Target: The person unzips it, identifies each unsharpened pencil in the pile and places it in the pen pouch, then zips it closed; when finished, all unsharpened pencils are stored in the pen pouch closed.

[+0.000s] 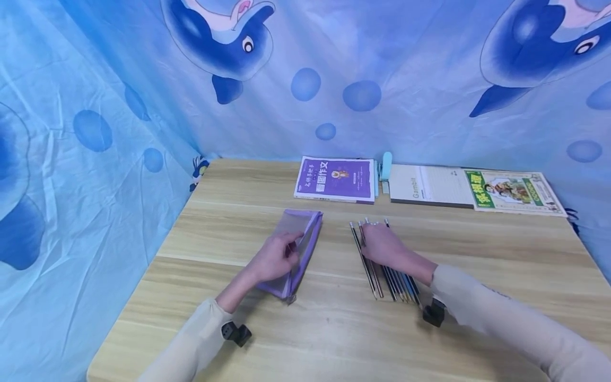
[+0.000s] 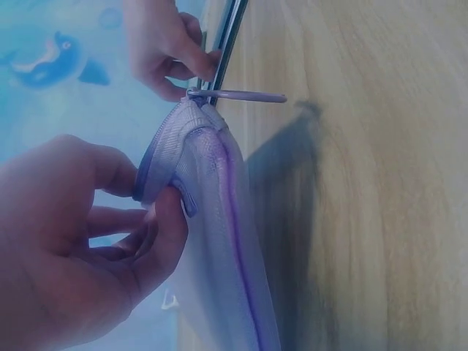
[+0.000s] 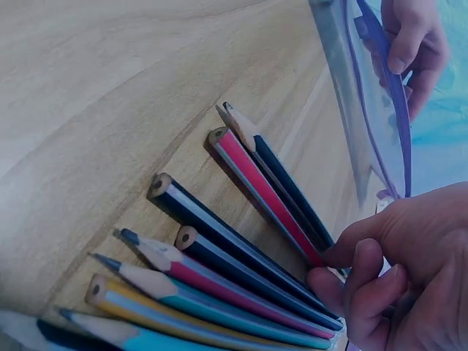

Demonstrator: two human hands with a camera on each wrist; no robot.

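Note:
A purple mesh pencil pouch (image 1: 300, 241) lies on the wooden table (image 1: 334, 334), left of centre. My left hand (image 1: 288, 253) pinches its zipper edge between thumb and fingers and lifts the opening (image 2: 172, 150). The zipper pull (image 2: 241, 96) sticks out sideways. To the right, several pencils (image 1: 389, 278) lie side by side, tips toward me. My right hand (image 1: 374, 235) rests on their far ends, its curled fingers (image 3: 333, 256) pinching at a red and a dark pencil (image 3: 256, 179). The pouch (image 3: 365, 102) shows beyond them in the right wrist view.
Along the table's back edge lie a purple book (image 1: 335, 179), a pale blue clip-like object (image 1: 385, 164), a beige notebook (image 1: 429, 185) and a green-covered book (image 1: 513, 192). Blue dolphin-print cloth (image 1: 95, 132) hangs close behind and to the left.

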